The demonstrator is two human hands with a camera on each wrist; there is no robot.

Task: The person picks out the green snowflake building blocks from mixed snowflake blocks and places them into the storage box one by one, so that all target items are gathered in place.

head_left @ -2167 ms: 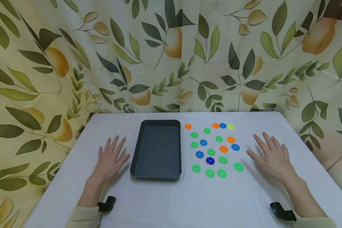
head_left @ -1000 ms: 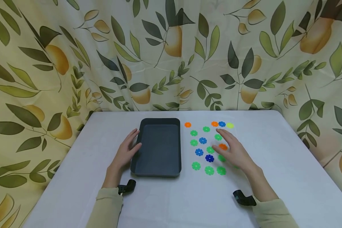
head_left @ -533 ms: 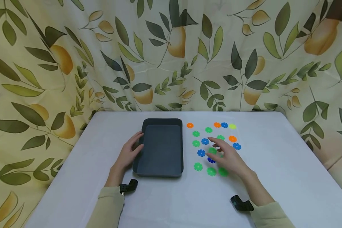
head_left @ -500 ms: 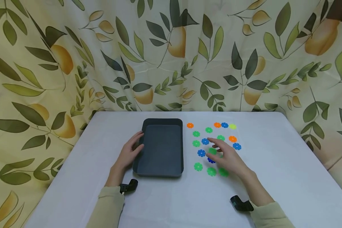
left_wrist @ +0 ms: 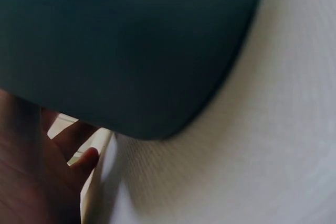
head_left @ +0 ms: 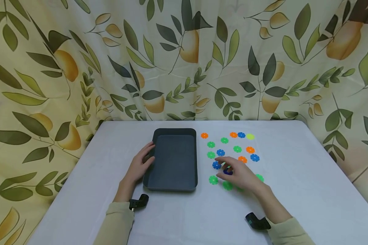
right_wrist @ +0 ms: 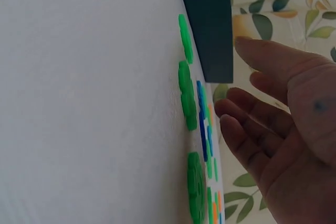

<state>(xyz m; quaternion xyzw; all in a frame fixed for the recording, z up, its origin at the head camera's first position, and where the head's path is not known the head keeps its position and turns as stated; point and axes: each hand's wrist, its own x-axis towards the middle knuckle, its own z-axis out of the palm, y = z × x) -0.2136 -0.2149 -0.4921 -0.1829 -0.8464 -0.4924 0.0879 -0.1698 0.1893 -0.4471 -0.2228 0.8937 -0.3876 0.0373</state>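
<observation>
A dark grey rectangular tray (head_left: 171,163) lies on the white-covered table. My left hand (head_left: 138,166) rests against its left rim, fingers and thumb spread along the edge; in the left wrist view the tray wall (left_wrist: 131,51) covers part of that hand (left_wrist: 37,171). Right of the tray lie flat, notched plastic discs. Over the nearer ones hovers my right hand (head_left: 240,173), thumb and fingers apart and loosely bent, with nothing between them. A dark blue disc (head_left: 228,172) shows below its fingertips, and a blue disc (head_left: 216,165) lies just left of them.
Several green discs (head_left: 213,180), orange discs (head_left: 250,149), blue discs (head_left: 255,158) and a yellow disc (head_left: 250,136) lie scattered flat, spaced apart. The right hand hides some. A leaf-patterned curtain (head_left: 178,81) hangs behind the table's far edge. Each wrist wears a black camera (head_left: 257,221).
Both hands have come inward from the sides. The left reached the tray's left rim and stayed there; the right moved left over the discs, then lower and nearer, its fingers bending.
</observation>
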